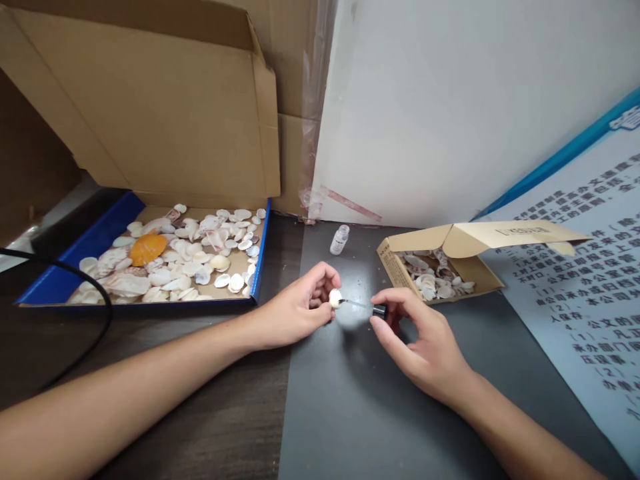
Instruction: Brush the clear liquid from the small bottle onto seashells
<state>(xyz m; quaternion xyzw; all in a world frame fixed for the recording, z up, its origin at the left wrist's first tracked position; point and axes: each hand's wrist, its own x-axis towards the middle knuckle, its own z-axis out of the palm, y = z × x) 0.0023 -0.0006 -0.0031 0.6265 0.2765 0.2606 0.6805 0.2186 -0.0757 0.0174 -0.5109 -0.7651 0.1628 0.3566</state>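
A small white shell (335, 298) is pinched between the thumb and fingers of my left hand (305, 303). My right hand (417, 337) grips the black cap of a brush applicator (380, 311). Its thin stem runs left, and the dark brush tip meets the shell or sits right at it. Behind both hands a small clear glass bottle (339, 240) stands uncapped on the grey mat (330, 413).
At the left, a blue-edged cardboard box (260, 267) with its lid raised holds many shells and an orange scallop shell (149, 249). A smaller open carton (400, 270) with shells stands right. A black cable (107, 310) crosses the left side. A printed sheet (590, 280) lies right.
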